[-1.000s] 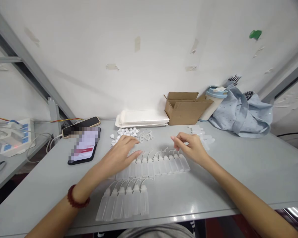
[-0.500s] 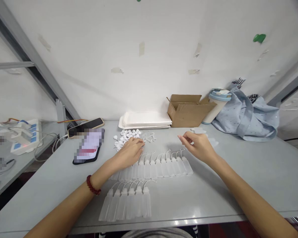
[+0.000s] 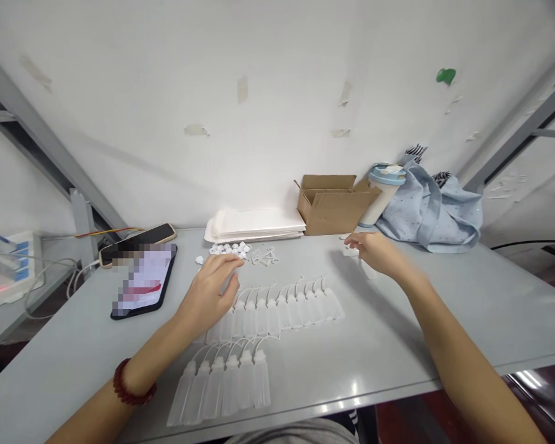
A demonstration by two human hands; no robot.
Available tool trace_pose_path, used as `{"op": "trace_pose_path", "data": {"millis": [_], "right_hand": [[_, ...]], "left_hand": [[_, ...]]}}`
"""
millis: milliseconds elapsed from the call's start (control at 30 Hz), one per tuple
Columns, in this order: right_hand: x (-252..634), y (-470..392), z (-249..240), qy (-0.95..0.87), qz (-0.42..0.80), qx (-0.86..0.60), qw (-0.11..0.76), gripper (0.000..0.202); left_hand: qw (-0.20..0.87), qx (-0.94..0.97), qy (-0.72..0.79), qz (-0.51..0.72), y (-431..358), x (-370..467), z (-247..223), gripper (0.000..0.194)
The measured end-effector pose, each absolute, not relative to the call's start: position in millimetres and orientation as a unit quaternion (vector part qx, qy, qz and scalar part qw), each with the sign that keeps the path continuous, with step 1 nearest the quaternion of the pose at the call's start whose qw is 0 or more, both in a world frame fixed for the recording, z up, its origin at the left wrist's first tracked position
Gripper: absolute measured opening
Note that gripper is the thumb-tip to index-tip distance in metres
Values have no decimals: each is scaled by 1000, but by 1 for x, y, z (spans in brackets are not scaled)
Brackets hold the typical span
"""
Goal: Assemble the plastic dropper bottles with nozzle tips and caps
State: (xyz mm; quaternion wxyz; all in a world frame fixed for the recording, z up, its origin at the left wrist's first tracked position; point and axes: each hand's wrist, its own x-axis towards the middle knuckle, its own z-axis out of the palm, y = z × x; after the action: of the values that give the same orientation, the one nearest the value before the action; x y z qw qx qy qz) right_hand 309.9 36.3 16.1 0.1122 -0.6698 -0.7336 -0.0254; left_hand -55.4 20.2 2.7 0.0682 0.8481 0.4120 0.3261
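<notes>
My left hand [image 3: 215,290], a red bead bracelet on its wrist, hovers near the pile of white caps [image 3: 229,250], its thumb and fingers apart. Below it lie two rows of translucent bottles with thin strings at their necks, a back row [image 3: 287,311] and a front row [image 3: 226,385]. Small white loops [image 3: 263,254] lie right of the caps. My right hand [image 3: 374,250] reaches over some translucent pieces [image 3: 367,268] at the right; its fingers point left, bent, and whether they grip anything is unclear.
Behind are a stack of white flat boxes [image 3: 259,225], an open cardboard box [image 3: 335,209], a lidded cup [image 3: 382,191] and a light blue cloth bag [image 3: 430,216]. Two phones, one at the back [image 3: 139,242] and one nearer [image 3: 145,283], and a power strip [image 3: 16,268] lie left.
My left hand has drawn back from the caps toward me, its fingers now more spread. My right hand has moved over the translucent pieces. The view has shifted to the right.
</notes>
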Motion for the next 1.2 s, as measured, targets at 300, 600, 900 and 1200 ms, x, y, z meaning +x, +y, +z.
{"op": "trace_pose_path", "data": {"millis": [300, 600, 900, 1200], "right_hand": [[319, 44, 7, -710, -4, -702, 61, 41], [317, 47, 0, -716, 17, -696, 50, 34], [257, 18, 14, -795, 72, -568, 200, 19], [187, -37, 21, -751, 384, -424, 330, 19]], "left_hand": [[45, 837, 394, 376, 10, -52, 10, 25], [61, 830, 395, 389, 8, -52, 7, 23], [104, 824, 373, 414, 0, -45, 8, 16], [174, 831, 319, 421, -19, -33, 9, 19]]}}
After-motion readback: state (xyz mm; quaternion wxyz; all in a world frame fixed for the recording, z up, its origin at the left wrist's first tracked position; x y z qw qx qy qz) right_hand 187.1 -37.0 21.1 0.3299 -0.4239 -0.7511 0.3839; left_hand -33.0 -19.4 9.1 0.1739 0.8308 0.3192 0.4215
